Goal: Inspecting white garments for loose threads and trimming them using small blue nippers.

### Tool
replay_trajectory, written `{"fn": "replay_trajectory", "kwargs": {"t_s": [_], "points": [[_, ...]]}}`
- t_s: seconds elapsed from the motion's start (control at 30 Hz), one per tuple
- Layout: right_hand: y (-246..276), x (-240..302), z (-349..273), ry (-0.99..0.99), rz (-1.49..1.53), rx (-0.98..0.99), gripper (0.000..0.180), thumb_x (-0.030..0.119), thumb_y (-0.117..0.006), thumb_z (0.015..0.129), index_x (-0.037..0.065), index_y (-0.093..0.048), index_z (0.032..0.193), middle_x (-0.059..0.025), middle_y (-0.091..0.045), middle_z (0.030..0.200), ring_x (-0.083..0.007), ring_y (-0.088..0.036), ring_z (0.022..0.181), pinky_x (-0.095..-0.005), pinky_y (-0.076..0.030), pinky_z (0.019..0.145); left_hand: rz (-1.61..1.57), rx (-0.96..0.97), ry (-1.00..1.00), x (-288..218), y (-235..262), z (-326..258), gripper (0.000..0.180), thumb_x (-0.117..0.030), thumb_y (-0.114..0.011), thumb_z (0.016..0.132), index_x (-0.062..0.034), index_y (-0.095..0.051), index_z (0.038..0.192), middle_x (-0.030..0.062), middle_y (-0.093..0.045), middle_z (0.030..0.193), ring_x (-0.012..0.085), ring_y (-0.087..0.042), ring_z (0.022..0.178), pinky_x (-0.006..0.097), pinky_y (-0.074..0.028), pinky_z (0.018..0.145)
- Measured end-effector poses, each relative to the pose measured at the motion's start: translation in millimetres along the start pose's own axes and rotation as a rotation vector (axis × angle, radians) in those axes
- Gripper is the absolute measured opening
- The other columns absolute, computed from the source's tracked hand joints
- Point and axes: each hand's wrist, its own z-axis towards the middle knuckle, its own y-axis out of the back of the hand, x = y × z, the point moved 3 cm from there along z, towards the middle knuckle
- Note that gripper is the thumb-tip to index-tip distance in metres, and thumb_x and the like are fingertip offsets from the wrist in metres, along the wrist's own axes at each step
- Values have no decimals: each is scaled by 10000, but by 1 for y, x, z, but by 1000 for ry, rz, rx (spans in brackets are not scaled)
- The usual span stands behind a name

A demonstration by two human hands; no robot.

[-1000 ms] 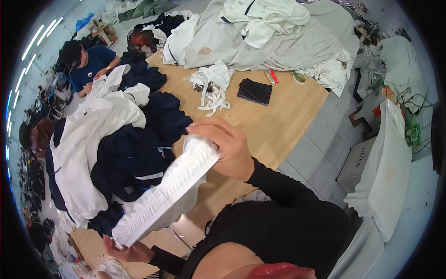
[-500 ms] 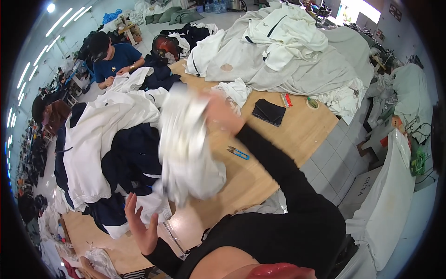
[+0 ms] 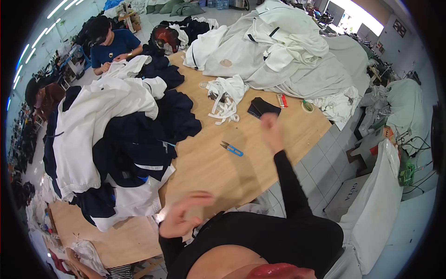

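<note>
My left hand (image 3: 186, 215) is raised near the front edge of the wooden table (image 3: 209, 169), fingers stretched out and thumb apart, with nothing in it. My right hand (image 3: 272, 132) hovers over the table's right part, just on the near side of a folded dark cloth (image 3: 263, 107). Motion blurs its fingers, and whether it touches the cloth cannot be made out. Between the hands and farther in lie blue thread snips (image 3: 231, 149). Beyond them is a loose bunch of white fabric strips (image 3: 227, 95).
White (image 3: 79, 139) and navy garments (image 3: 130, 146) heap on the left. A big pale fabric pile (image 3: 278, 60) covers the far end. A red-and-white packet (image 3: 283, 101) and a tape roll (image 3: 307, 106) lie far right. Another person (image 3: 114, 49) handles white cloth at far left.
The white garment swinging from my right hand is gone from it, uncovering the table and navy garments. My right hand has moved right, toward the dark cloth; my left has moved right.
</note>
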Motion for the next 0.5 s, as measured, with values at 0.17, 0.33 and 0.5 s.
{"fn": "replay_trajectory", "kwargs": {"t_s": [0.17, 0.33, 0.5], "points": [[-84, 36, -172, 14, -443, 867, 616, 343, -736, 973, 105, -587, 1521, -266, -472, 1633, -455, -399, 1545, -635, -308, 1252, -542, 555, -47, 19, -87, 61, 745, -550, -403, 1167, 40, -441, 1621, 208, -457, 1667, 343, -400, 1575, 466, -271, 1290], [-90, 50, -211, 232, -488, 801, 696, 454, -662, 1009, 117, -506, 1599, -268, -352, 1716, -471, -259, 1618, -759, -194, 1232, -749, 773, 38, 21, -122, 101, 629, -448, -547, 1135, 53, -507, 1514, 157, -558, 1503, 257, -502, 1427, 408, -358, 1209], [-84, 44, -211, 337, -504, 765, 678, 459, -650, 1012, 111, -532, 1581, -270, -408, 1670, -460, -312, 1583, -746, -218, 1210, -667, 648, -206, -4, -136, 125, 358, -282, -674, 1082, 37, -598, 1223, 110, -618, 1116, 212, -575, 1045, 372, -467, 946]]}}
